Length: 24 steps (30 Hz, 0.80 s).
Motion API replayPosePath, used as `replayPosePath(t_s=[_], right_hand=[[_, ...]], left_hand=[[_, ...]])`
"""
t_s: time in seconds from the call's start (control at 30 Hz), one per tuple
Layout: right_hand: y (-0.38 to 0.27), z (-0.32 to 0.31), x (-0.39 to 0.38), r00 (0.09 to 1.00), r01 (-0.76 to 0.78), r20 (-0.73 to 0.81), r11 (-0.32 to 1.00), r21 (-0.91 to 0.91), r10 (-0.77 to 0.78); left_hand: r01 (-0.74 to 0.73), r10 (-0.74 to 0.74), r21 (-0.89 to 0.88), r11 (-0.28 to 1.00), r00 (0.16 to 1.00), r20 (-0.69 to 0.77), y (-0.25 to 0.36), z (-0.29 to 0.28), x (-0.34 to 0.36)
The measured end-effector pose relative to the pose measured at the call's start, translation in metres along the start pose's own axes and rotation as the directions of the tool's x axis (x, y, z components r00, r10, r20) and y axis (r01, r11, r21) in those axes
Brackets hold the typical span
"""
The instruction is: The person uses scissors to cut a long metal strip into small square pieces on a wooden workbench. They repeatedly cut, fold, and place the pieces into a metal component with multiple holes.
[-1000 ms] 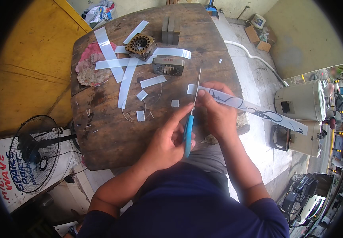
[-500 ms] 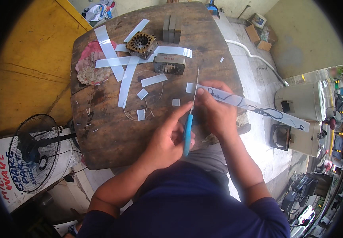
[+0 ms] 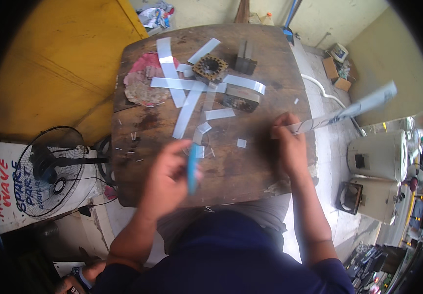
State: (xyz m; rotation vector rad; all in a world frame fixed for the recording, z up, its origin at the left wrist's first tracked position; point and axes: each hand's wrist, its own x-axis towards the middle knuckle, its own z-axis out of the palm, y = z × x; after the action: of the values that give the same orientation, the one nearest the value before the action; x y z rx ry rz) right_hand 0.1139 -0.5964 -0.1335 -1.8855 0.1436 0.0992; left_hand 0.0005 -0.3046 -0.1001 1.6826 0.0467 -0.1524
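My left hand [image 3: 168, 177] is closed around a blue-handled tool [image 3: 192, 169], blurred, above the near edge of the dark wooden table [image 3: 265, 63]. My right hand [image 3: 290, 144] pinches one end of a long translucent strip [image 3: 348, 111] that runs up and to the right, off the table's right side. The two hands are apart. Several white strips [image 3: 188, 100] and small cut pieces [image 3: 241, 143] lie on the tabletop ahead of my hands.
A round toothed metal core [image 3: 210, 67] and two dark metal blocks [image 3: 245, 59] sit at the table's far side, next to a reddish rag [image 3: 142, 81]. A floor fan [image 3: 50, 171] stands at the left, a white appliance [image 3: 378, 156] on the floor at the right.
My hands, held together over the strip before, have separated. The left hand moved left and down with the blue tool; the right hand swung the strip's free end upward.
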Motion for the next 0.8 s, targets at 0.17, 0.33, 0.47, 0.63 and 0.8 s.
replayPosePath(t_s=[0.17,0.33,0.47,0.63,0.8], right_hand=[[-0.006,0.006,0.026,0.982,0.173,0.019,0.937,0.302,-0.187],[-0.014,0.036,0.038,0.963,0.270,0.003,0.961,0.050,-0.271],[-0.014,0.059,0.040,0.929,0.368,0.009,0.925,-0.091,-0.369],[-0.020,0.054,0.035,0.964,0.255,-0.063,0.966,-0.036,-0.257],[-0.024,0.039,0.026,0.997,-0.048,0.076,0.603,0.796,-0.020]], left_hand=[[0.131,0.197,0.753,0.645,0.923,-0.330,-0.006,-0.100,0.029],[-0.084,0.488,0.838,0.540,0.842,-0.230,-0.001,-0.088,0.103],[-0.153,0.463,0.787,0.597,0.868,-0.182,-0.008,-0.060,0.195],[-0.088,0.347,0.856,0.509,0.931,-0.111,-0.034,-0.064,0.237],[-0.179,0.359,0.677,0.714,0.924,-0.134,-0.010,-0.074,0.215]])
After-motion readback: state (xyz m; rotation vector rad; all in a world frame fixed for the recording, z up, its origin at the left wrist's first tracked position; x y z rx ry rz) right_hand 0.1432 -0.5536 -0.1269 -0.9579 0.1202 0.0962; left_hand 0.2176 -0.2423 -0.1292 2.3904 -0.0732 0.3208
